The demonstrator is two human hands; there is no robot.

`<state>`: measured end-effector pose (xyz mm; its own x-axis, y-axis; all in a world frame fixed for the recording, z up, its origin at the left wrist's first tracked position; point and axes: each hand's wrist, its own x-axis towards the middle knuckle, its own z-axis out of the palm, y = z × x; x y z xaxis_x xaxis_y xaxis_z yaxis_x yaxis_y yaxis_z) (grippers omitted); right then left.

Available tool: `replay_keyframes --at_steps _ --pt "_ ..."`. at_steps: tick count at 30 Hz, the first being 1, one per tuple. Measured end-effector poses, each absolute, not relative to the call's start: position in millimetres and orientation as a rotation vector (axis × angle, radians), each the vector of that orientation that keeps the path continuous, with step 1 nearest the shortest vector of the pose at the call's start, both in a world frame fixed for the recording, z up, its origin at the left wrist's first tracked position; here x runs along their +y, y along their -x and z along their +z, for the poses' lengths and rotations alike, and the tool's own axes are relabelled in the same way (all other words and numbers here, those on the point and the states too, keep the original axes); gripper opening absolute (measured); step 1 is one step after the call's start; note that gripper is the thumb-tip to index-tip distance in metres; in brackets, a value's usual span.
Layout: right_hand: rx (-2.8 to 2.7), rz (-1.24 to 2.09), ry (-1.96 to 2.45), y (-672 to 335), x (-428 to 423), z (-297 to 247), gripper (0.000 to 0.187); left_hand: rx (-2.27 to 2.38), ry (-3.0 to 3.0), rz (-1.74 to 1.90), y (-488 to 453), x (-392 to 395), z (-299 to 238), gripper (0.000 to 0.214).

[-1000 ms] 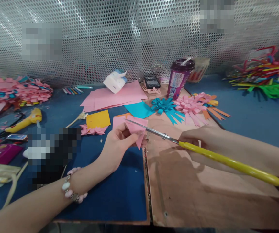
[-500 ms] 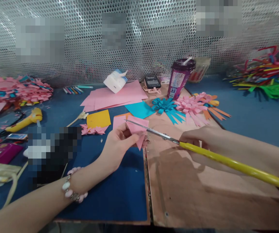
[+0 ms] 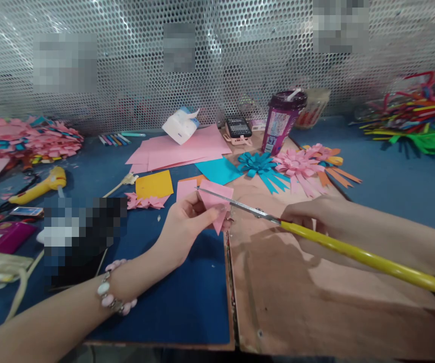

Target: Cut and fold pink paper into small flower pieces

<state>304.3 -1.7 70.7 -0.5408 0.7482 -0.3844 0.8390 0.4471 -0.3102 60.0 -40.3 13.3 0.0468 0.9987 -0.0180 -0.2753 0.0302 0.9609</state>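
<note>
My left hand (image 3: 193, 217), with a beaded bracelet at its wrist, pinches a piece of pink paper (image 3: 216, 194) between thumb and fingers. The paper is folded or cut to a point at its lower end. My right hand (image 3: 308, 222) grips scissors (image 3: 331, 246) with yellow handles, partly hiding its own fingers. The metal blades reach left across the upper part of the pink paper and look nearly closed. Just behind my left hand lie another pink sheet (image 3: 184, 189) and a strip of orange paper (image 3: 193, 180).
Pink sheets (image 3: 187, 148) lie behind, with a white box (image 3: 180, 126) on top. Finished paper flowers (image 3: 296, 164) and a purple cup (image 3: 281, 123) stand back right. A yellow glue gun (image 3: 43, 186), a dark blurred object (image 3: 89, 242) and a flower heap (image 3: 24, 138) are left.
Almost nothing differs. The view has shifted very slightly, and both hands, the paper and the scissors keep nearly the same positions.
</note>
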Motion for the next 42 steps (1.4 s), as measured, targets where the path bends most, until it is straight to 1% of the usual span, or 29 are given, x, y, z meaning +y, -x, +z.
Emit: replay_keyframes --at_steps 7,13,17,21,28,39,42 --pt "2.499 -0.668 -1.406 -305.0 -2.6 70.3 0.020 0.972 -1.003 1.277 -59.4 -39.6 12.4 0.021" --pt "2.513 -0.707 -1.394 -305.9 -0.7 69.0 0.019 0.979 -1.006 1.277 -59.8 -40.0 12.9 0.019" --pt "2.523 -0.753 -1.374 -308.1 -1.7 69.9 0.021 0.971 -1.008 1.274 -59.6 -40.6 12.9 0.021" --pt "2.533 -0.720 -1.382 -308.2 -2.4 69.6 0.021 0.981 -1.007 1.276 -59.1 -40.5 11.9 0.024" --pt "2.529 -0.712 -1.372 -308.0 -0.1 66.7 0.021 0.975 -1.007 1.275 -59.1 -40.4 11.9 0.022" --pt "2.518 -0.751 -1.402 -306.7 -2.5 70.2 0.019 0.995 -0.999 1.274 -59.6 -40.4 12.5 0.022" --pt "2.520 -0.749 -1.405 -308.8 -1.6 68.4 0.020 0.990 -1.002 1.271 -59.5 -40.5 12.5 0.024"
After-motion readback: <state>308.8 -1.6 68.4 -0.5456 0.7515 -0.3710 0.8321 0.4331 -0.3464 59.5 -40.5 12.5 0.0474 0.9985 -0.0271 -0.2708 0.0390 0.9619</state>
